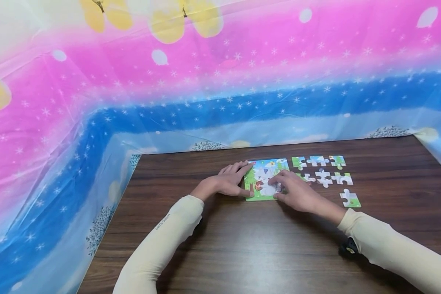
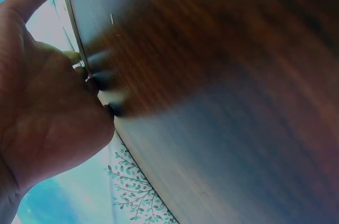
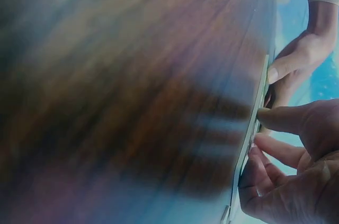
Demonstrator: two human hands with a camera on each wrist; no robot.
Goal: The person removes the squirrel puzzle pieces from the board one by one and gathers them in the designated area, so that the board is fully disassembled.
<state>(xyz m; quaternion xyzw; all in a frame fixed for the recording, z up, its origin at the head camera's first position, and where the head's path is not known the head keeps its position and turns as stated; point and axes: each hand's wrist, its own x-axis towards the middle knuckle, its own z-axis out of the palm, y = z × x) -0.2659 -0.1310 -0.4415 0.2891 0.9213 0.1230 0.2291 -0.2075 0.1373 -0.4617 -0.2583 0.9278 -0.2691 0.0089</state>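
A jigsaw puzzle board (image 1: 261, 199) with a white cartoon animal on green lies flat on the table. My left hand (image 1: 229, 181) rests along its left side, fingers at the upper corner and thumb on the lower corner. My right hand (image 1: 297, 192) bends over the board's right part, fingertips and thumb touching its face. Whether a piece sits between them is hidden. Seen from the right wrist, the thumb and fingers (image 3: 283, 152) meet the thin board (image 3: 249, 136) close together. The left wrist view shows the left palm (image 2: 53, 102) beside the board edge.
Right of the board lie loose puzzle pieces: an upper row (image 1: 317, 161), a second row (image 1: 324, 178) partly behind the right hand, and a single piece (image 1: 350, 199) below. The dark wooden table (image 1: 242, 245) meets a pink and blue patterned cloth (image 1: 206, 94) at its back and left edges.
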